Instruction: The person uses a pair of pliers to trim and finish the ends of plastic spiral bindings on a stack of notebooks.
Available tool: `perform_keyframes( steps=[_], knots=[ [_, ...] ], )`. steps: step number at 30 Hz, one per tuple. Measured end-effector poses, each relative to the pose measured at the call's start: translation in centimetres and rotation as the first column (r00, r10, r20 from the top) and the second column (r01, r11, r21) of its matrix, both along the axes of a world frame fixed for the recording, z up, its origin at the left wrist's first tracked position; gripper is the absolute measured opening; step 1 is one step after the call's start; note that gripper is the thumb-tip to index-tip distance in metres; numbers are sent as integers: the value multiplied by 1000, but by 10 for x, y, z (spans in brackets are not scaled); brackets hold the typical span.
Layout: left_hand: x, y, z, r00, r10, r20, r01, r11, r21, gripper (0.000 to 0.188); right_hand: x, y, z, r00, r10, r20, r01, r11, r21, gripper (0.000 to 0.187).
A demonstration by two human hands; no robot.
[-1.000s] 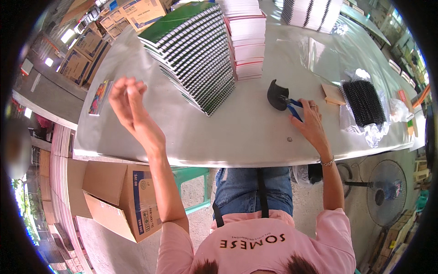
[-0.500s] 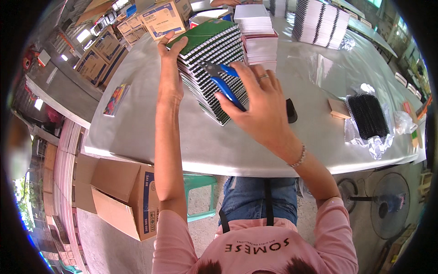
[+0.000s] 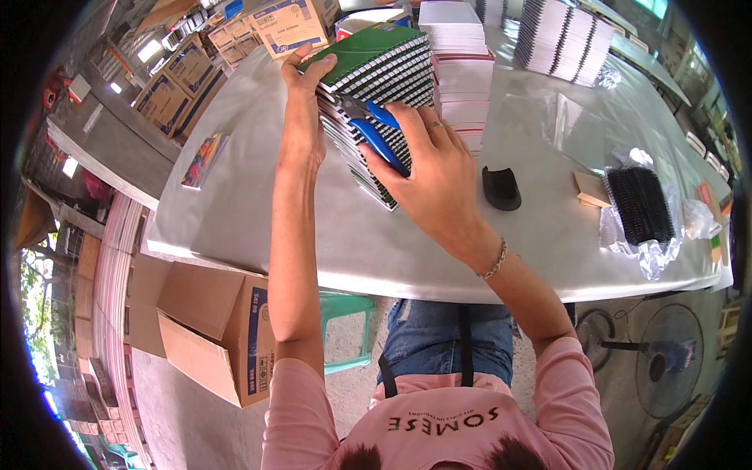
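A tall stack of green-covered spiral notebooks (image 3: 392,90) stands on the table, its black coil edges facing me. My left hand (image 3: 305,74) holds the far left corner of the stack, with the thumb on the top cover. In my right hand (image 3: 439,176) is a pair of blue-handled wire cutters (image 3: 377,142), the handles between thumb and fingers. The cutters' jaws are at the left ends of the coils, near the upper notebooks; whether they touch a wire I cannot tell.
Behind the stack rise white page blocks (image 3: 462,74) and coil-bound books (image 3: 562,43). A black curved piece (image 3: 501,188) lies right of my hand. Farther right are wooden blocks (image 3: 591,188) and a bundle of black coils (image 3: 641,204). An open carton (image 3: 205,333) sits below the table's left edge.
My right hand has brought the cutters left and closer to the coil ends, and their handles look less spread. The black piece, partly covered before, now shows whole. My left hand keeps its hold.
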State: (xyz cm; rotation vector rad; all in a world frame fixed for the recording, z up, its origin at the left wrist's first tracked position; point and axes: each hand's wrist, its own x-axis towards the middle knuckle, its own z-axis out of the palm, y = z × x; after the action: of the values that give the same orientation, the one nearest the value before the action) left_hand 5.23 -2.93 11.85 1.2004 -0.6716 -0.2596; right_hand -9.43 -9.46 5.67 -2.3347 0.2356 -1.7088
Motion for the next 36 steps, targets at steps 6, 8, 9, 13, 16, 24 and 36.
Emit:
perform_keyframes(
  steps=[6, 8, 9, 13, 16, 24, 36],
  knots=[
    [-1, 1, 0, 999, -24, -33, 23, 998, -54, 60, -22, -10, 31, 634, 770, 73, -427, 270, 863, 41],
    [-2, 0, 2, 999, -26, -22, 25, 999, -38, 60, -19, -5, 20, 803, 595, -17, -426, 595, 682, 42],
    [-3, -1, 1, 1000, -25, -19, 24, 999, -30, 60, -16, -3, 13, 872, 487, -36, -385, 732, 562, 43],
    [-4, 1, 1, 1000, -21, -21, 20, 999, -27, 59, -10, -2, -1, 991, 137, -2, -135, 981, 138, 50],
    [-5, 1, 1, 1000, -7, -18, 7, 1000, -20, 59, -8, 2, -3, 998, 65, -22, -63, 994, 85, 51],
    [-10, 0, 3, 1000, 17, -21, -18, 1000, -12, 60, -2, 2, -7, 984, 176, -29, -166, 960, 225, 46],
    [-7, -2, -1, 1000, 20, -2, -20, 999, -43, 60, -12, -3, -13, 999, 44, -15, -43, 996, 76, 50]
  ],
)
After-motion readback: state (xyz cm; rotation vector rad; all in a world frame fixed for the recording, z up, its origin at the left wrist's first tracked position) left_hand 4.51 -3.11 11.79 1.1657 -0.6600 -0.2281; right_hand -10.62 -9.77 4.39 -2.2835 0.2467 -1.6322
